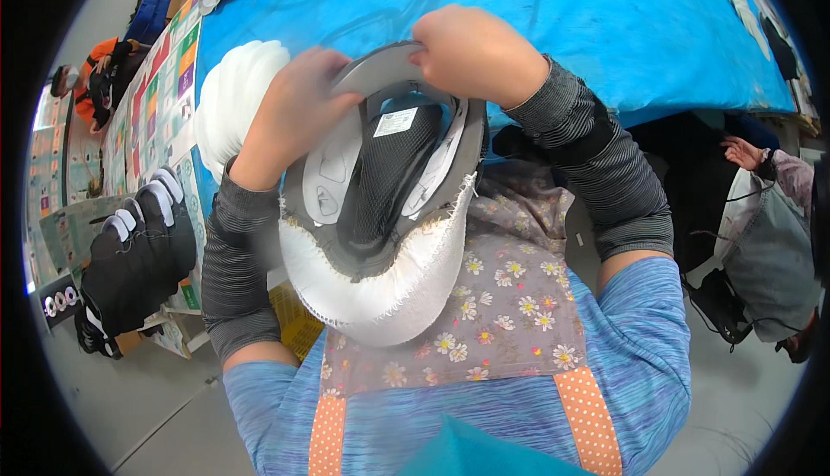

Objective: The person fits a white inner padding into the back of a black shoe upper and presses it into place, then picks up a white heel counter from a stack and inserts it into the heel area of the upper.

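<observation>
In front of me is a padded piece that looks like a helmet liner (380, 307), with a thick white crescent nearest my body and a raw stitched edge. Its grey rim (380, 68) loops away from me. Black mesh fabric (389, 169) with a white label (395, 122) lies inside, between white panels printed with line drawings. My left hand (294, 108) is closed on the rim's far left part, thumb inside the loop. My right hand (480, 54) is closed over the far right part of the same rim; its fingertips are partly hidden.
A stack of white ribbed pads (238, 100) stands left of my left hand on the blue-covered table (588, 26). Several black pieces with white parts (138, 251) hang farther left. Another person's hand (745, 153) shows at the right; a person in orange (91, 78) is far left.
</observation>
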`<state>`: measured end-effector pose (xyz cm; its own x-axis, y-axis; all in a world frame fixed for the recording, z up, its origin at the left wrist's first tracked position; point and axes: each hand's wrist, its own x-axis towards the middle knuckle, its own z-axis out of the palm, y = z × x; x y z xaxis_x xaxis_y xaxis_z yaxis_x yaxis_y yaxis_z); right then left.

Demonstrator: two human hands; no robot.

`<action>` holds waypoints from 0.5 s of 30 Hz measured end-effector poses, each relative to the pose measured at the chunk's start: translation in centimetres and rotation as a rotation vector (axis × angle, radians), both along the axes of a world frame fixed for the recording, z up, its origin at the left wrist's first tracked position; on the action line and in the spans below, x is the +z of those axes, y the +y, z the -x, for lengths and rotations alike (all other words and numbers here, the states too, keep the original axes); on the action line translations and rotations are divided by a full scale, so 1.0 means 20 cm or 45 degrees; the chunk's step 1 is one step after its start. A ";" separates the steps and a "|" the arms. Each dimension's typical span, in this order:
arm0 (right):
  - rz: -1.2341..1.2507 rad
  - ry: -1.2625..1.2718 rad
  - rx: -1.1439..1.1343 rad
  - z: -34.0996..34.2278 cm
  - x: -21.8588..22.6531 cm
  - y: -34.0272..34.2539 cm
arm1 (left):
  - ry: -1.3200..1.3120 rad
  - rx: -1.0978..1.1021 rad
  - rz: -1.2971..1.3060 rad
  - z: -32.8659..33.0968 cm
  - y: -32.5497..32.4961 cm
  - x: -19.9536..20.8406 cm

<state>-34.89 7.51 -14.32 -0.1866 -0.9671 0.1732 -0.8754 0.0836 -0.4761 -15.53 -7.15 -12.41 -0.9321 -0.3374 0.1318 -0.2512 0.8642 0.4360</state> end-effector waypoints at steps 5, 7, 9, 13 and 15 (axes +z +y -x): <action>-0.003 0.073 -0.058 -0.02 0.02 0.00 | 0.074 -0.020 -0.109 -0.02 0.00 -0.03; 0.018 0.083 -0.057 -0.03 0.01 0.00 | 0.138 -0.008 -0.137 -0.02 0.00 -0.05; 0.036 0.093 -0.059 -0.03 0.00 0.00 | 0.163 0.005 -0.186 -0.02 0.00 -0.06; 0.042 0.102 -0.071 -0.05 0.00 0.01 | 0.211 0.031 -0.187 -0.03 0.00 -0.09; 0.038 0.107 -0.080 -0.05 0.01 0.02 | 0.207 0.059 -0.172 -0.04 0.02 -0.10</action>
<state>-33.93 7.85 -14.05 -0.2302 -0.9481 0.2192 -0.9058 0.1264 -0.4045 -14.70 -6.75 -14.36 -0.8854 -0.4041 0.2297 -0.2063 0.7844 0.5850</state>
